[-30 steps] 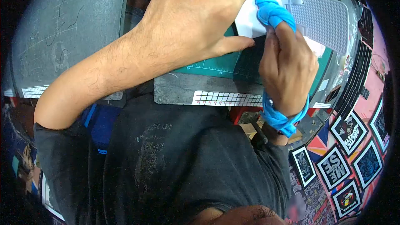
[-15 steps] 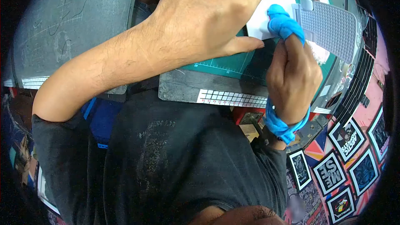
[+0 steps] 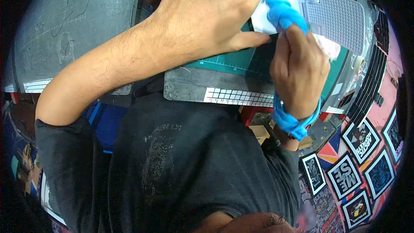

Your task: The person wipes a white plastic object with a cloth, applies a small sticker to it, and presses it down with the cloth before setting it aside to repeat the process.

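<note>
My left hand (image 3: 211, 15) reaches in from the left. Its thumb and bent forefinger close on the near left side of a white hinged plate (image 3: 261, 19). A grey dimpled flap (image 3: 338, 21) is swung out to the right on the plate's hinge. In my right hand (image 3: 299, 73) is a twisted blue cloth (image 3: 282, 11), pinched so that its bunched end presses on the plate's white face. More blue cloth (image 3: 288, 121) is looped round my right wrist. The left fingertips are partly hidden behind the hand.
Under the plate lies a green cutting mat (image 3: 224, 64) on a dark worktop with a ruler strip (image 3: 241, 96) along its front edge. A second grey work surface (image 3: 73, 30) stands at the left. Clear plastic wrapping lies behind the flap. Framed prints (image 3: 345, 177) stand at lower right.
My right hand and the blue cloth have moved a little up and left across the white plate. The whole view has shifted slightly. My left hand stays at the plate's side.
</note>
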Available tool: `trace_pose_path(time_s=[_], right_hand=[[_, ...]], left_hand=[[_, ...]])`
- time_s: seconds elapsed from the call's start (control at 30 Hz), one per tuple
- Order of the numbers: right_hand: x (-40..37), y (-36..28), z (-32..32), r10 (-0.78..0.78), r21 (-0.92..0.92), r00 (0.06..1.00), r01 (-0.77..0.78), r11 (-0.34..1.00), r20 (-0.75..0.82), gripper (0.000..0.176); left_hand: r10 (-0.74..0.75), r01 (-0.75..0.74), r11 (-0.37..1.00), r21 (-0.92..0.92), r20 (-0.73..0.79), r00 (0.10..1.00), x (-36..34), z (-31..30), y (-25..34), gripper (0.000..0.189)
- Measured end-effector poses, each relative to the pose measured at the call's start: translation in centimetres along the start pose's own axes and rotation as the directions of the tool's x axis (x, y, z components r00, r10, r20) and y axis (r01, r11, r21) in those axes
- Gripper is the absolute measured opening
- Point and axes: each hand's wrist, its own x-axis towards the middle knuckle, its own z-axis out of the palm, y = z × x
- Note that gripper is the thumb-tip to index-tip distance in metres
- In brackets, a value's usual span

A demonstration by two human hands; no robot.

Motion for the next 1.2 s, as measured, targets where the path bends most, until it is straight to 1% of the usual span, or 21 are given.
trace_pose_path(time_s=[0.03,0.07,0.1,0.17,0.2,0.23,0.3,0.33,0.4,0.43,0.5,0.53,0.6,0.67,0.77,0.8,0.93,1.0,1.07,1.13,1.2], right_hand=[[-0.4,-0.4,-0.4,-0.004,0.047,1.000,0.005,0.999,-0.025,0.025],[-0.4,-0.3,0.0,-0.013,0.047,1.000,0.014,0.999,-0.024,0.025],[-0.5,0.0,0.5,-0.041,0.090,0.996,0.048,0.995,-0.083,0.026],[-0.2,0.1,0.9,-0.054,0.131,0.989,0.073,0.989,-0.136,0.026],[0.4,0.1,0.7,-0.051,0.130,0.992,0.067,0.989,-0.118,0.027],[0.6,0.0,0.5,-0.047,0.130,0.994,0.059,0.990,-0.096,0.028],[0.3,-0.4,0.5,-0.034,0.107,0.995,0.045,0.993,-0.095,0.028],[0.2,-0.5,0.5,-0.024,0.086,0.996,0.032,0.996,-0.090,0.028],[-0.6,-0.4,0.6,-0.024,0.110,0.994,0.035,0.993,-0.103,0.027],[-0.4,-0.3,0.7,-0.023,0.123,0.993,0.037,0.992,-0.112,0.026],[0.1,-0.1,1.0,-0.048,0.146,0.987,0.070,0.987,-0.150,0.027],[0.3,0.0,1.2,-0.068,0.156,0.981,0.097,0.983,-0.181,0.029],[0.4,0.0,1.2,-0.051,0.134,0.986,0.073,0.988,-0.161,0.031],[0.3,0.0,0.9,-0.047,0.102,0.987,0.062,0.993,-0.151,0.032],[-0.1,-0.1,0.4,-0.018,0.109,0.995,0.029,0.994,-0.102,0.027],[0.1,0.0,0.5,-0.031,0.099,0.993,0.042,0.994,-0.111,0.028],[0.4,-0.1,1.1,-0.041,0.087,0.990,0.053,0.995,-0.133,0.031],[0.5,-0.1,1.1,-0.058,0.088,0.988,0.071,0.994,-0.142,0.033],[-0.5,0.0,1.0,-0.016,0.157,0.986,0.043,0.987,-0.166,0.028],[-0.6,-0.6,0.6,-0.030,0.128,0.985,0.052,0.990,-0.172,0.027],[0.0,-1.6,-0.2,0.075,0.025,0.997,-0.075,0.997,-0.020,0.031]], left_hand=[[0.002,-0.003,1.000,-0.011,-0.087,0.996,-0.1,1.2,-0.4,0.054],[0.001,-0.003,1.000,-0.015,-0.132,0.991,-0.4,2.2,-0.7,0.054],[-0.001,-0.003,1.000,-0.019,-0.177,0.984,-0.3,2.3,-0.9,0.054],[0.009,-0.012,1.000,-0.021,-0.163,0.987,-0.4,2.2,-0.8,0.054],[0.015,-0.018,1.000,-0.022,-0.158,0.987,-0.3,1.7,-0.6,0.053],[0.007,-0.009,1.000,-0.023,-0.078,0.997,-0.1,-0.1,0.0,0.053],[-0.006,0.005,1.000,-0.016,-0.006,1.000,-0.2,-0.5,0.1,0.053],[0.001,-0.004,0.999,-0.039,-0.086,0.996,-0.3,0.6,-0.2,0.053],[-0.005,-0.006,0.998,-0.064,-0.167,0.986,-0.3,0.6,-0.2,0.053],[-0.008,0.005,1.000,-0.030,-0.099,0.995,-0.3,-0.1,0.1,0.052],[-0.015,0.015,1.000,0.008,-0.030,0.999,-0.2,-0.7,0.1,0.052],[-0.051,0.049,0.995,-0.084,-0.014,0.999,-0.3,-0.5,0.1,0.053],[-0.075,0.076,0.981,-0.179,0.009,0.997,-0.3,-0.5,0.2,0.053],[-0.062,0.064,0.989,-0.133,0.018,0.998,-0.1,-0.8,0.2,0.053],[-0.061,0.060,0.991,-0.118,-0.009,0.998,0.0,-0.9,0.3,0.053],[-0.061,0.058,0.991,-0.117,-0.018,0.998,0.1,-1.0,0.2,0.052],[-0.069,0.079,0.984,-0.157,0.066,0.995,0.0,-1.0,0.3,0.052],[-0.074,0.083,0.987,-0.139,0.065,0.995,0.1,-1.1,0.1,0.052],[-0.088,0.097,0.984,-0.153,0.060,0.994,0.2,-1.1,0.2,0.051],[-0.094,0.100,0.981,-0.167,0.042,0.995,0.2,-1.1,0.2,0.051],[-0.087,0.091,0.980,-0.179,0.031,0.996,0.3,-1.1,0.1,0.051]])
